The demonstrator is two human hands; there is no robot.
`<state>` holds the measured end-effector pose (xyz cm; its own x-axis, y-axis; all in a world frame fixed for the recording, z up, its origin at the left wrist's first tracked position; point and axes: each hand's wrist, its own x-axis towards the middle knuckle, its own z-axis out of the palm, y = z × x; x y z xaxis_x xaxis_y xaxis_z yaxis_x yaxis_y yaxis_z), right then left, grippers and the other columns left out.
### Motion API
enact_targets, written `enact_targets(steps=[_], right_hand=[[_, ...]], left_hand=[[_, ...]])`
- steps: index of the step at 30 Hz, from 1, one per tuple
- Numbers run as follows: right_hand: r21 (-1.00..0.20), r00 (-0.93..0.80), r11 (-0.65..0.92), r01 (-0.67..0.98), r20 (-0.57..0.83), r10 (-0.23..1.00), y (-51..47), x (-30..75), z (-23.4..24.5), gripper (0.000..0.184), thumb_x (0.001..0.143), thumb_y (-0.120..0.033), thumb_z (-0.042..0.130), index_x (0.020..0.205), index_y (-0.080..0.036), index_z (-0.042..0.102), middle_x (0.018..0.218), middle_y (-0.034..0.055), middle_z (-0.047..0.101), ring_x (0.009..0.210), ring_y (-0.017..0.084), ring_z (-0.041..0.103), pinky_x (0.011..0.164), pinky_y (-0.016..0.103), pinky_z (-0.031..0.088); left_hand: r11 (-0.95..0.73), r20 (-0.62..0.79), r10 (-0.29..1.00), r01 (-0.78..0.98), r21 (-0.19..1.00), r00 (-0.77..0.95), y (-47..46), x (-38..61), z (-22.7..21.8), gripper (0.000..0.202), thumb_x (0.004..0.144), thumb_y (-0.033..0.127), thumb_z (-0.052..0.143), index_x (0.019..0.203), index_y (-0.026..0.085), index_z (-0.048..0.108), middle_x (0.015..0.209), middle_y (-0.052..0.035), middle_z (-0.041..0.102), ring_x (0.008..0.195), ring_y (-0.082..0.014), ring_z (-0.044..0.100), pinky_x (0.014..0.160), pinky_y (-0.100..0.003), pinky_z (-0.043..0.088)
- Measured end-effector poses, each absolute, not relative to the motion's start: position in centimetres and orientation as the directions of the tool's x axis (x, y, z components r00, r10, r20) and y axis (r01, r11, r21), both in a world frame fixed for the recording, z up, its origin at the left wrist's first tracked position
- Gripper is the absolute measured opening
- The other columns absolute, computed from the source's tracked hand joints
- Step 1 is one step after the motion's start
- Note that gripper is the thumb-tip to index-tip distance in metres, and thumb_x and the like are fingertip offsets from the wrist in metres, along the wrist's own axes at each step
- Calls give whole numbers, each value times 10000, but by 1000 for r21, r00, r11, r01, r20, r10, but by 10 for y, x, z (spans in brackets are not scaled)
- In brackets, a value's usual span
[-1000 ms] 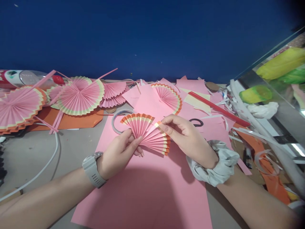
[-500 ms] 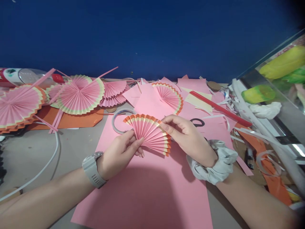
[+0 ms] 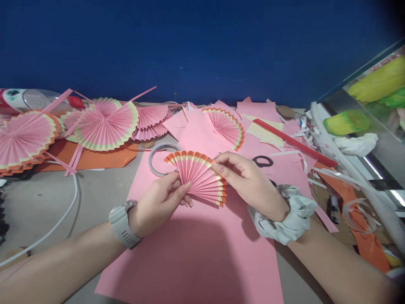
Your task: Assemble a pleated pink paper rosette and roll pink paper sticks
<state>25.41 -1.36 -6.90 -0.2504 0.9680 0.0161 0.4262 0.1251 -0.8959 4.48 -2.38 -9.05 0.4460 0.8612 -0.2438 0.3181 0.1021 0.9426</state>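
Pleated paper fan [image 3: 198,175]: pink folds spreading from a narrow base to a scalloped rim banded cream and orange, opened to roughly a quarter circle and held just above the big pink sheet [image 3: 196,253] on the table. Pinched at the base between thumb and fingers of the left hand [image 3: 160,202], wristwatch [image 3: 122,223] behind it. Gripped at the upper right edge by the closed fingertips of the right hand [image 3: 249,181], grey scrunchie [image 3: 284,213] on that wrist; tape ring [image 3: 156,159] and finished rosettes [image 3: 104,124] beyond.
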Motion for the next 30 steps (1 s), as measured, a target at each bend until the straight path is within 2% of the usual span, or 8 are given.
enact_targets(steps=[12,22,30], right_hand=[[-891,-253,138,434,26,967,-15,253,-69,145,903,-314,500,854,-201,575,834,-4,602,759,124,543,682,237,414],[-888,-242,140,439,33,970,-15,253,-69,147,900,-320,500,854,-204,577,831,2,603,755,131,550,688,242,424],[-894,-247,131,429,23,969,-15,252,-69,149,903,-311,495,843,-202,579,822,2,609,770,134,561,699,241,434]], left_hand=[[85,-252,860,362,928,444,-24,44,-89,280,899,429,457,784,174,436,737,-32,645,694,-170,684,596,-246,519],[90,-253,857,353,931,449,-25,44,-92,271,901,432,446,801,180,441,734,-28,632,711,-185,686,593,-256,514],[61,-216,866,334,941,452,-25,44,-88,255,868,415,511,773,184,458,700,-25,647,688,-193,680,558,-244,495]])
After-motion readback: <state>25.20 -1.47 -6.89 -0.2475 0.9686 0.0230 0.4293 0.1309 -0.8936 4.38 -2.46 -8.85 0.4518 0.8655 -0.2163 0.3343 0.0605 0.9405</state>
